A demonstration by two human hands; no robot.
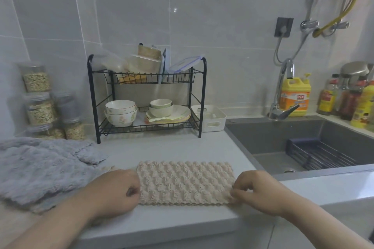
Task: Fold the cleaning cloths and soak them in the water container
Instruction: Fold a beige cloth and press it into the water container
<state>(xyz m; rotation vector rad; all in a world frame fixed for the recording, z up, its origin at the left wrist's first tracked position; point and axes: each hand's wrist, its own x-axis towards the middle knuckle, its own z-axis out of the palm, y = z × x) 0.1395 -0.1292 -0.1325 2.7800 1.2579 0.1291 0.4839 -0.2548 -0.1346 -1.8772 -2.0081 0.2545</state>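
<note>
on counter: folded nubby beige cloth

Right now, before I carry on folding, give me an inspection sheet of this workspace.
Surface: pale counter, running right to the sink.
Job's things: beige cloth flat at the counter's front; grey cloth rumpled to its left; white tub beside the rack, water not discernible.
Clutter: dish rack with bowls and plates; jars by the wall; bottles right of the faucet.
Grippers: left hand and right hand each pinch one end of the beige cloth.
Cables: grey cord below the wall socket; yellow hose above.
Surroundings: tiled wall; sink holding a dark basket.
</note>
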